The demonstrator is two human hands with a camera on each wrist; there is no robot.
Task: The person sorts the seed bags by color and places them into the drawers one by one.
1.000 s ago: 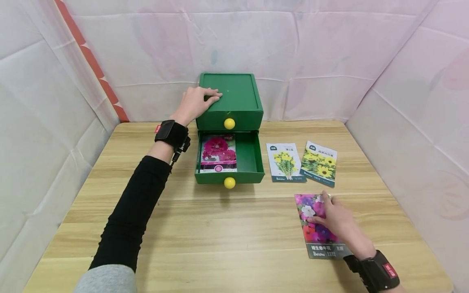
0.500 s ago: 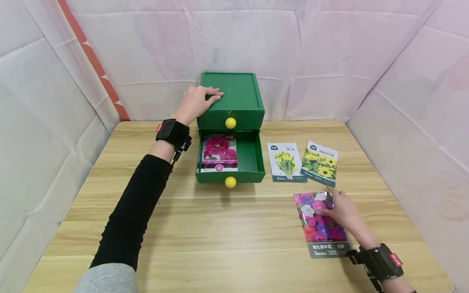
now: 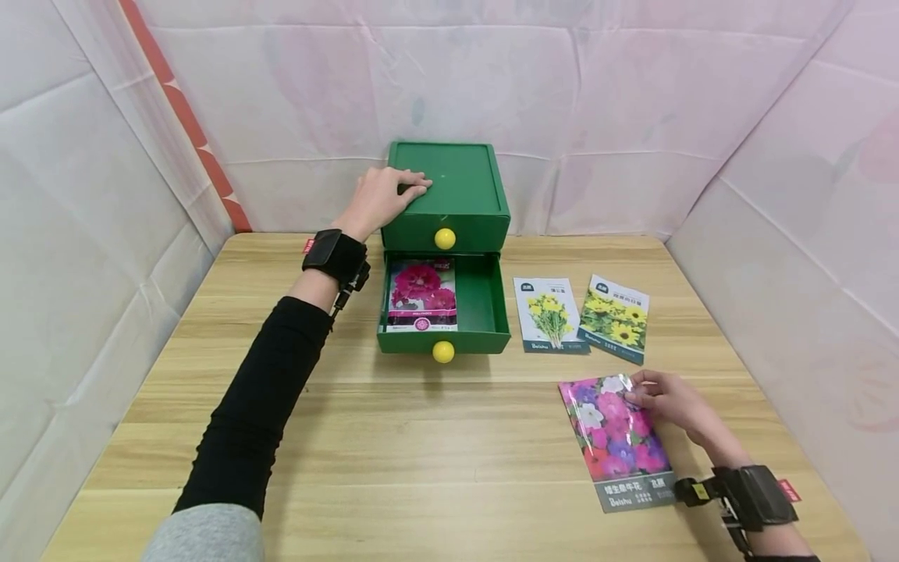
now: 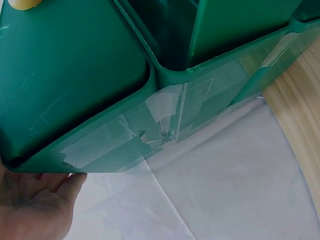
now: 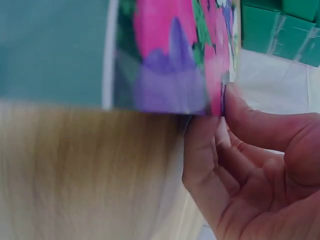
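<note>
My right hand (image 3: 673,402) has its fingers curled at the upper right edge of the purple-and-pink flower seed packet (image 3: 616,439), thumb on top and fingertips tucked under the edge, so I am pinching it while it lies on the wooden table (image 3: 435,437) near the front right. My left hand (image 3: 382,197) rests palm down with relaxed fingers on the top left corner of the green drawer box (image 3: 449,187), gripping nothing. The lower drawer (image 3: 481,300) is pulled out, with a magenta flower packet (image 3: 422,297) lying flat inside it on the left. Just right of the drawer lie two yellow flower packets (image 3: 548,313) (image 3: 614,317), their edges overlapping slightly.
</note>
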